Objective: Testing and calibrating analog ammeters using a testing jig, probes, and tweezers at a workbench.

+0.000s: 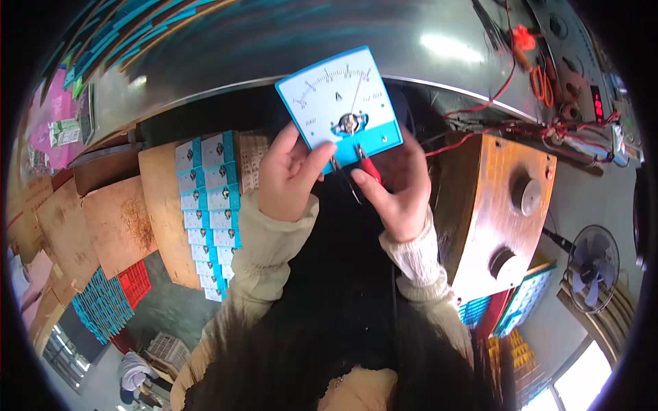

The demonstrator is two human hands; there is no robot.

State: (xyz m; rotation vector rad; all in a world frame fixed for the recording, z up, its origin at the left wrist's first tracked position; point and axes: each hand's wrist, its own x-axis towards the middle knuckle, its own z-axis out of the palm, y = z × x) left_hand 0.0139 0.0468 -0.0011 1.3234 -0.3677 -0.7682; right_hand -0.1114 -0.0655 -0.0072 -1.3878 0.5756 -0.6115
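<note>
My left hand (291,175) holds up a square panel meter (339,103) with a white dial face and a blue lower band, gripping its lower left corner. Its needle points up and a little to the right. My right hand (397,185) is under the meter's lower right corner and pinches a red clip (370,168) on a wire, touching the meter's bottom edge. A second dark clip lead (346,179) hangs between my two hands.
A wooden box (500,205) with two knobs stands at the right, with red wires (480,109) running to it. Rows of similar blue and white meters (209,205) lie on a board at the left. A fan (593,264) stands far right.
</note>
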